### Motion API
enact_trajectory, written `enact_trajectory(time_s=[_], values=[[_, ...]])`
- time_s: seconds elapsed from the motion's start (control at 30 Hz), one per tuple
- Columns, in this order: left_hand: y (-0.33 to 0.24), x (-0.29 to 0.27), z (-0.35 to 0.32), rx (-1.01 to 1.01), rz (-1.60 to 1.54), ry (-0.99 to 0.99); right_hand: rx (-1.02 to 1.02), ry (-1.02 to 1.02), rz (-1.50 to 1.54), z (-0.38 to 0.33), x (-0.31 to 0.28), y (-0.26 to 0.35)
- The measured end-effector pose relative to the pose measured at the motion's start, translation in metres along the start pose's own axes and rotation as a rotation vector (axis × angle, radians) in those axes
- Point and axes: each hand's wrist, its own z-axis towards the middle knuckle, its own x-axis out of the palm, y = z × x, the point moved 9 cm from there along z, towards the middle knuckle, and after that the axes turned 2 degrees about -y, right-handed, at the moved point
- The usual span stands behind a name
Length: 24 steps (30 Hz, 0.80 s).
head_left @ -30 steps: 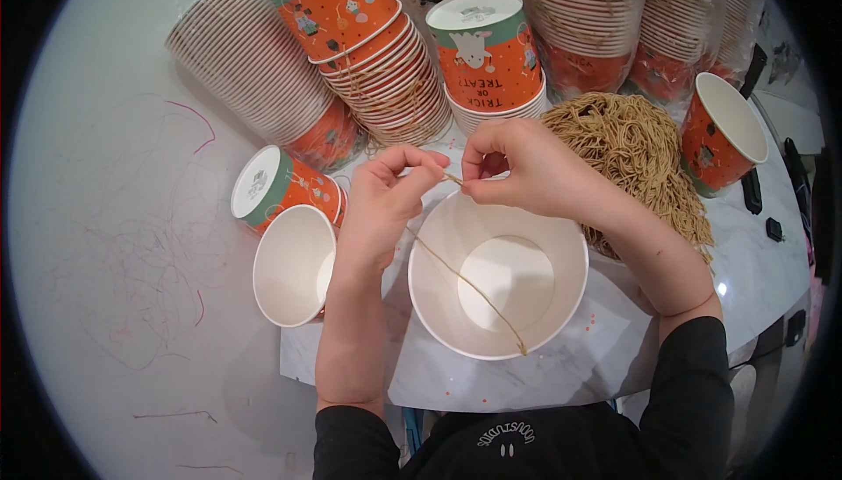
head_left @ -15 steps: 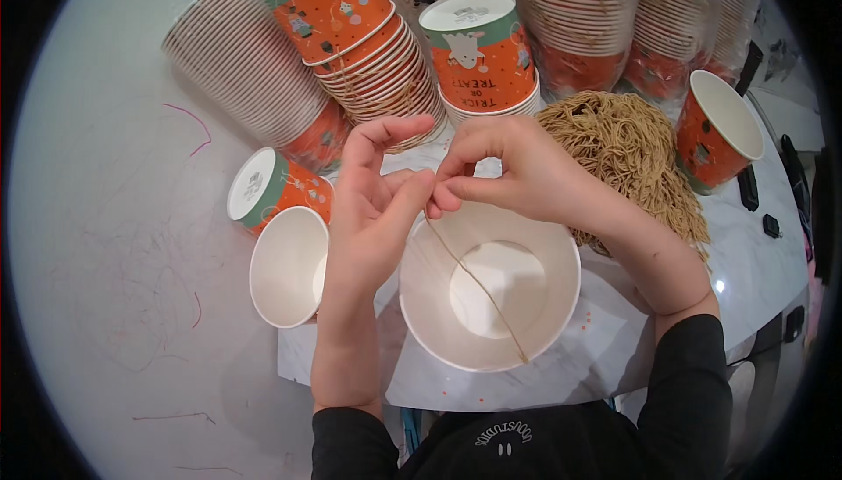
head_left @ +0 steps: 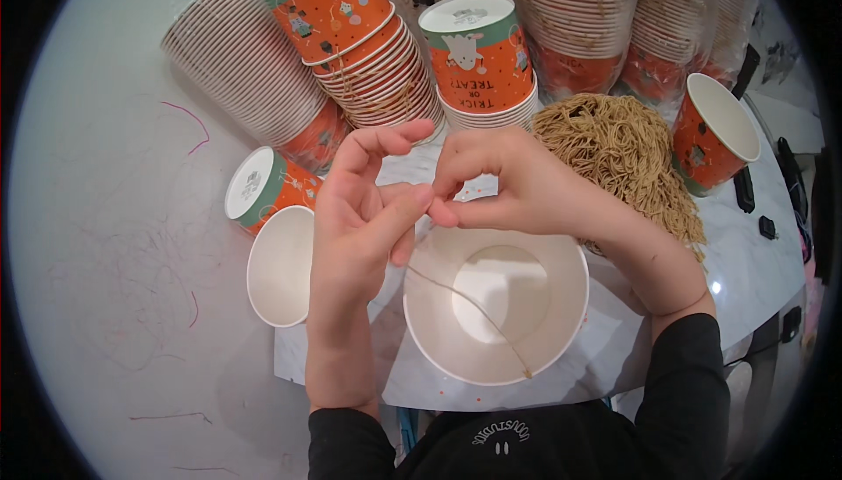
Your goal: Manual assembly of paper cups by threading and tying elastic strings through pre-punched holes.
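Head view shows a marble-patterned table [head_left: 605, 340] as the widest support, with the bulkiest goods pushed to its far side, which leaves room for handwork at the middle. Along the top of the frame, wrapped stacks [head_left: 574, 6] of nested cups rise at upper right, and a wrapped leaning stack [head_left: 250, 68] tilts at upper left; nesting seems to save space, and the clear wrap likely keeps the rims together. The large white-lined tub [head_left: 561, 278] sits at centre, mouth up, directly below the hands. Right of centre, near the tub, a heap of tan strands [head_left: 614, 146] lies behind the right forearm, probably there for easy reach. At left of centre, a white-lined cup [head_left: 281, 269] rests partly hidden by the left arm. Above the tub's far rim, the left hand [head_left: 364, 208] keeps thumb and fingers pinched on a thin cord [head_left: 474, 304], its upper fingers lifted wide, perhaps to clear the fingertips' work. The right hand [head_left: 504, 182] meets it, thumb and forefinger pressed narrow; I cannot tell whether cord lies between them. The cord slants from below the left hand across the tub's mouth to the near rim, where its small, thicker end appears anchored, letting it span without dropping inside.
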Motion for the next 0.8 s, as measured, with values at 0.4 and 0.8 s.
enact_trajectory(time_s=[0.4, 0.8], values=[[-0.082, -0.025, -0.041, 0.417, -0.164, -0.169, 0.690, 0.509, -0.208, -0.031, -0.002, -0.054], [-0.057, -0.062, -0.032, 0.073, 0.576, -0.255, 0.019, -0.473, 0.050, 0.000, -0.048, -0.017]])
